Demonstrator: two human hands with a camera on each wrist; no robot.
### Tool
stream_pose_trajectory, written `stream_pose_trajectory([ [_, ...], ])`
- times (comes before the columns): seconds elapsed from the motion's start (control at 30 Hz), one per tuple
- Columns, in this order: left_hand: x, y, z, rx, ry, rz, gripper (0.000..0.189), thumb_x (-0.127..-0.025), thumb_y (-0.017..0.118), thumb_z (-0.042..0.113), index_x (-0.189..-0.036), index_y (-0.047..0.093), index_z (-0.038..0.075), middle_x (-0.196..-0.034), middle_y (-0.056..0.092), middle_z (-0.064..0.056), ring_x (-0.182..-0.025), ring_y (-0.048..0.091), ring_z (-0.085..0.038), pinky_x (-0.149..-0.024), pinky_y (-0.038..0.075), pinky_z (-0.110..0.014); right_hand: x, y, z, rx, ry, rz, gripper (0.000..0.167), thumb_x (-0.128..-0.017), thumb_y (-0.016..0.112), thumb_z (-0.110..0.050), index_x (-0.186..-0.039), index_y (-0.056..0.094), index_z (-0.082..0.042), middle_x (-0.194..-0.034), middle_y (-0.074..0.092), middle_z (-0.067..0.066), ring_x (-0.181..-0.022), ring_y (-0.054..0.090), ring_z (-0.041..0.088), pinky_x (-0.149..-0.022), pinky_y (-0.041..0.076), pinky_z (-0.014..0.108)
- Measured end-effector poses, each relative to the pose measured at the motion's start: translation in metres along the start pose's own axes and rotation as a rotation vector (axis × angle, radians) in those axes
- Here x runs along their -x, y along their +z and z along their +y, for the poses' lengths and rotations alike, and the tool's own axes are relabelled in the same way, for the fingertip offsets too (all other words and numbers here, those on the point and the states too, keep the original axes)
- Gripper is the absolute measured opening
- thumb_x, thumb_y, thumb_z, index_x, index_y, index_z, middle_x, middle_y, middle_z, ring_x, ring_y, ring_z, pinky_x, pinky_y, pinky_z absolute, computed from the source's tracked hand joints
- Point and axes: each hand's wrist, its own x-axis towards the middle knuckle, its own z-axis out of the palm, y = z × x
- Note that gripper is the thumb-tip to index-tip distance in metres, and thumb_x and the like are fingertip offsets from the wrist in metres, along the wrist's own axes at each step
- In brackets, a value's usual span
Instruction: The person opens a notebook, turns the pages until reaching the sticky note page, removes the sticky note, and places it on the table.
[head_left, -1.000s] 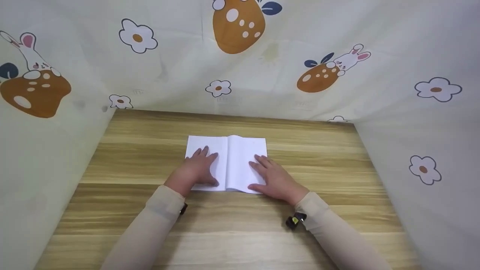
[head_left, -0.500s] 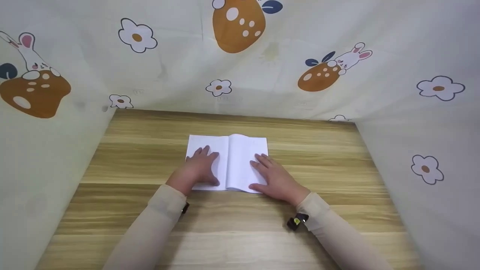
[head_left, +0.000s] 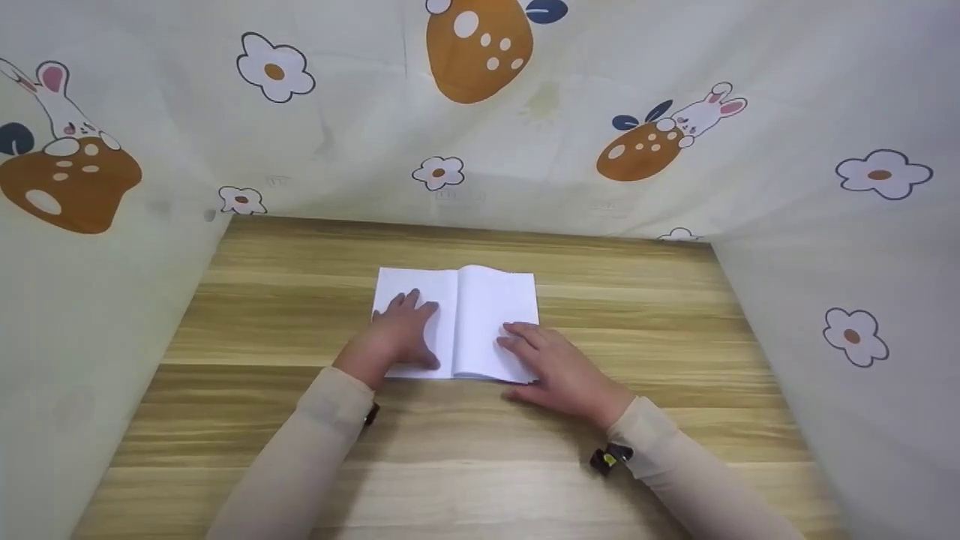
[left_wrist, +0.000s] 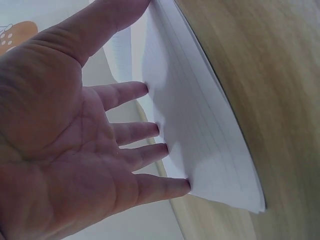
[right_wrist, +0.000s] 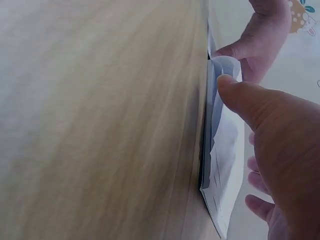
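Observation:
An open notebook with white pages lies on the wooden table, and its right page bulges up near the spine. My left hand rests on the left page with fingers spread. In the left wrist view its fingertips touch the faintly ruled paper. Over the lower right corner of the right page is my right hand, fingers extended, its thumb at the notebook's front edge. The right wrist view shows that thumb beside the slightly parted page edges; whether it touches them is unclear.
The wood-grain table extends around the notebook. Pale fabric printed with rabbits and flowers hangs behind and at both sides. A small black device is strapped at the right wrist.
My right hand has slid toward me and slightly right, so its thumb has moved off the right page to the notebook's front edge. The left hand has stayed on the left page.

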Motion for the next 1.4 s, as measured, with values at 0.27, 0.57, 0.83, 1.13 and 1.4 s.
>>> stream_pose_trajectory([
  [0.27,0.0012,-0.0007,0.0005,0.004,0.001,-0.003,0.102,-0.088,0.094,0.028,-0.171,0.038,0.007,-0.182,0.011,-0.028,-0.167,0.007,-0.052,-0.129,0.012,-0.076,0.01,0.0023,-0.0001,0.105,-0.064,0.009,0.064,-0.099,0.085,-0.037,-0.152,0.062,-0.01,-0.163,0.055,0.012,-0.148,0.054,0.034,-0.124,0.043,0.053],
  [0.57,0.0009,-0.0011,0.0,-0.032,0.008,0.008,0.104,-0.087,0.095,0.031,-0.171,0.039,0.006,-0.18,0.014,-0.03,-0.166,0.01,-0.053,-0.127,0.015,-0.079,0.0085,0.0052,-0.0038,0.176,-0.109,0.037,0.051,-0.097,0.083,-0.023,-0.143,0.067,-0.008,-0.15,0.065,0.012,-0.136,0.063,0.033,-0.117,0.049,0.051],
  [0.83,-0.0006,0.0003,-0.001,-0.018,0.003,0.004,0.104,-0.087,0.095,0.031,-0.171,0.039,0.007,-0.181,0.013,-0.03,-0.166,0.009,-0.053,-0.127,0.013,-0.079,0.0062,0.0065,-0.006,0.223,-0.106,-0.007,0.034,-0.099,0.078,-0.018,-0.13,0.073,-0.006,-0.14,0.071,0.01,-0.128,0.067,0.029,-0.112,0.053,0.049],
  [1.13,0.0006,-0.0015,0.0002,-0.034,0.007,0.004,0.104,-0.087,0.094,0.032,-0.171,0.038,0.006,-0.18,0.012,-0.03,-0.166,0.009,-0.054,-0.127,0.014,-0.079,0.0057,0.0052,-0.0036,0.118,-0.078,-0.007,0.026,-0.1,0.079,-0.018,-0.123,0.076,-0.007,-0.138,0.073,0.012,-0.128,0.069,0.031,-0.112,0.054,0.048],
  [1.4,0.0016,-0.0018,0.0017,-0.037,0.007,0.0,0.102,-0.088,0.093,0.031,-0.171,0.039,0.006,-0.181,0.013,-0.03,-0.166,0.01,-0.053,-0.127,0.015,-0.079,0.0047,0.0031,0.003,0.061,-0.161,0.059,0.01,-0.1,0.079,-0.011,-0.109,0.079,-0.006,-0.125,0.076,0.011,-0.118,0.072,0.03,-0.106,0.058,0.046],
])
